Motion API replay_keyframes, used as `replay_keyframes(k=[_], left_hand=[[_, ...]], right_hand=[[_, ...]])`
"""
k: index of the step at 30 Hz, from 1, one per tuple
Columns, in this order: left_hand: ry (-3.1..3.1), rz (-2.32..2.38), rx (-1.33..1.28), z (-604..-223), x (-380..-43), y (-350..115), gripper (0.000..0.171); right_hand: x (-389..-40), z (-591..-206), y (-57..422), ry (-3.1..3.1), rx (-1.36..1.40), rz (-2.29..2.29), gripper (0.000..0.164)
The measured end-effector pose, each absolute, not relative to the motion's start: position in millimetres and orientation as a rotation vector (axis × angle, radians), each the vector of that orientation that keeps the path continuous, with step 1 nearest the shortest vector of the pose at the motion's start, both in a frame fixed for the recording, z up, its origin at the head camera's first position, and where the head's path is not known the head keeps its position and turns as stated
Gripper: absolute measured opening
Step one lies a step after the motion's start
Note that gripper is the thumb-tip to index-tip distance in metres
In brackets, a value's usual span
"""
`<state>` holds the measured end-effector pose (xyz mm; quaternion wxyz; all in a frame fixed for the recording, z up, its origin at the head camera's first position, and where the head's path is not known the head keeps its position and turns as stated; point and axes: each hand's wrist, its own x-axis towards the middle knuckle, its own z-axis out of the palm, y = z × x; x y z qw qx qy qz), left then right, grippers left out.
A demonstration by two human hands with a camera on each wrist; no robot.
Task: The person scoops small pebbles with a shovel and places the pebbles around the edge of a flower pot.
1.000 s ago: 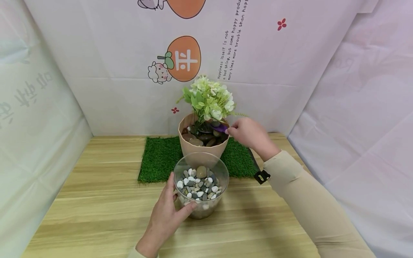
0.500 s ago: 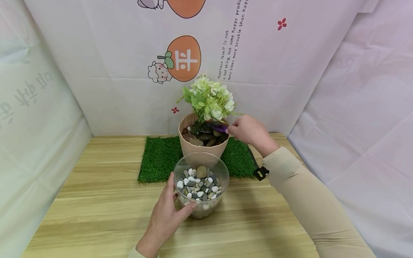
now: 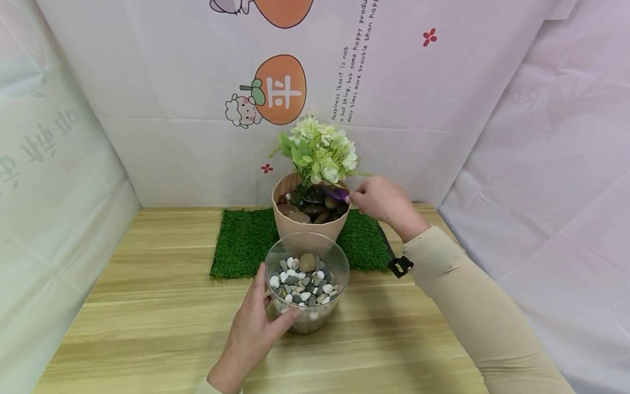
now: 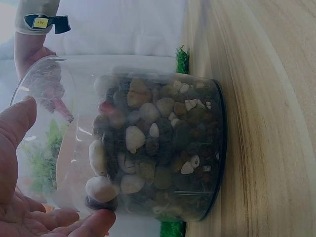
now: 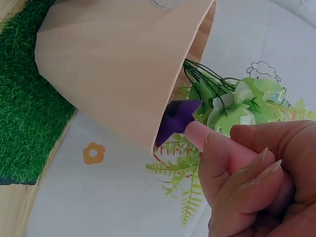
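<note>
My left hand [image 3: 253,328] grips the near left side of a clear round container [image 3: 307,324], thumb in front and fingers at the side. Pebbles [image 3: 304,289], white, grey and brown, fill its lower part. My right hand [image 3: 386,203] holds a small toy shovel by its pink handle [image 5: 224,143]. Its purple blade [image 5: 180,117] dips inside the right rim of a peach flowerpot [image 3: 287,225]; the blade's tip is hidden in the right wrist view. Large brown stones [image 3: 298,217] lie in the pot around the stems of a white-and-green flower bunch [image 3: 322,150].
Under the pot lies a green turf mat [image 3: 243,246] on the wooden table [image 3: 167,306]. A printed white cloth [image 3: 187,148] hangs close behind, with pale cloths on both sides. The container stands directly in front of the pot.
My right hand has shifted very slightly at the pot's rim, the purple blade staying among the stones. The left hand and the container have not moved.
</note>
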<state>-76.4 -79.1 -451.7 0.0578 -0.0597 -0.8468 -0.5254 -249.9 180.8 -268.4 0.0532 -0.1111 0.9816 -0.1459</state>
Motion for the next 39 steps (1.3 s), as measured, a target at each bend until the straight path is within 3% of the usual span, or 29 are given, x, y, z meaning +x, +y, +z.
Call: replay_keyframes(k=[10,18,39], left_hand=[[-2.564,-1.591,-0.187,-452.0,-76.8,-79.2,0.117],[-2.574,-1.585,-0.179,-451.9,-76.9,-79.0,0.117],[-2.575,-1.576,-0.174,-453.2,-77.5,-78.5,0.117]], right_hand=[[-238.8,-271.0,183.8,3.036,-0.384,-0.463,0.045],[-224.5,-274.8,185.8,3.051,-0.421,-0.489,0.032],[-177.7,-283.8,191.9,3.092,-0.464,-0.576,0.044]])
